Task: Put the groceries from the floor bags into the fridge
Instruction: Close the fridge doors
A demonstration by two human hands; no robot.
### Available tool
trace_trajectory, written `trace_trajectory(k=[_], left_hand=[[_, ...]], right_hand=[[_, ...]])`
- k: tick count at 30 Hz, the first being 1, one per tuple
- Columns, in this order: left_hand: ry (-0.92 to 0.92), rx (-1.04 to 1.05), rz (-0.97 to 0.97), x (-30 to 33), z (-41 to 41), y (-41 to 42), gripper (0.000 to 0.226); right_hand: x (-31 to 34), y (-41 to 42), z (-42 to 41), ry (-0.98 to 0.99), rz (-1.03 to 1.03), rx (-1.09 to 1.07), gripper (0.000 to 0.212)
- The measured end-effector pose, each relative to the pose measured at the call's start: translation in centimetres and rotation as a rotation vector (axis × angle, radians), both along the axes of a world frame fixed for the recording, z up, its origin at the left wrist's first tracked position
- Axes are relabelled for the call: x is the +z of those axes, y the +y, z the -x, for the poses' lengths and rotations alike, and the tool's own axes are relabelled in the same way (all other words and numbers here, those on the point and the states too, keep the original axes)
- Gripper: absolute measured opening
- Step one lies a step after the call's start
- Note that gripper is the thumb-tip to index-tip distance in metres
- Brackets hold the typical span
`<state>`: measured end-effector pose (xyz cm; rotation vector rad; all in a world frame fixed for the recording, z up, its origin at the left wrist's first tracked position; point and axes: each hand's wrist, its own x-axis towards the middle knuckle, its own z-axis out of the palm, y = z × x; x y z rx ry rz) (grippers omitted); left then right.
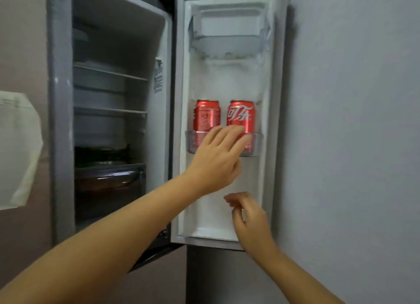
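Note:
Two red cola cans stand side by side in the middle door shelf [191, 142] of the open fridge door: the left can [206, 115] and the right can [241, 115]. My left hand [218, 158] reaches up in front of that shelf, fingers spread, fingertips over the lower part of the right can; whether they touch it I cannot tell. My right hand [247, 215] hovers lower, before the bare door panel, fingers loosely curled and holding nothing. The floor bags are out of view.
The fridge interior [109, 113] at left holds stacked grey lidded containers on wire shelves and a dark glass dish [106, 178] lower down. A clear top door bin [229, 35] sits above. A pale bag [18, 149] hangs far left. A grey wall lies right.

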<state>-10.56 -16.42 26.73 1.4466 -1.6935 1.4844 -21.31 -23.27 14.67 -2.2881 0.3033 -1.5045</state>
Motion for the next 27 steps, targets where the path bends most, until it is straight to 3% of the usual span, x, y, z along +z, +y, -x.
trace_trajectory(k=[3,4,6,9,14,18,21,23,25,27], left_hand=[[0.404,0.015,0.005,1.5,2.5,-2.1,0.040],[0.454,0.016,0.035,1.7,2.6,-2.3,0.033],[0.440,0.023,0.045,1.8,2.6,-1.9,0.026],[0.514,0.003,-0.011,2.5,2.6,-0.4,0.032],[0.585,-0.051,0.051,2.2,0.4,3.2,0.035],[0.691,-0.088,0.089,2.0,-2.9,8.3,0.042],[0.790,-0.061,0.145,1.0,-4.5,12.0,0.020],[0.695,0.006,0.205,-0.2,-4.6,14.0,0.038],[0.424,0.090,0.217,-1.1,-3.8,15.4,0.055],[0.099,0.189,0.115,-1.5,-3.2,16.0,0.056]], right_hand=[[0.3,-2.9,4.5,-0.028,-0.032,-0.098,0.027],[0.3,-3.6,5.7,-0.036,-0.040,-0.129,0.025],[0.0,-4.7,7.2,-0.039,-0.037,-0.182,0.026],[-0.3,-5.0,8.0,-0.027,-0.051,-0.204,0.030],[-0.8,-3.7,7.4,-0.072,-0.106,-0.157,0.043],[-0.9,-1.4,6.4,-0.071,-0.154,-0.031,0.057],[-1.3,1.8,4.2,-0.028,-0.179,0.164,0.062],[-1.9,4.4,2.2,-0.004,-0.140,0.257,0.067],[-2.3,6.9,0.1,0.016,-0.081,0.312,0.071],[-2.5,8.9,-2.1,0.025,-0.044,0.374,0.077]])
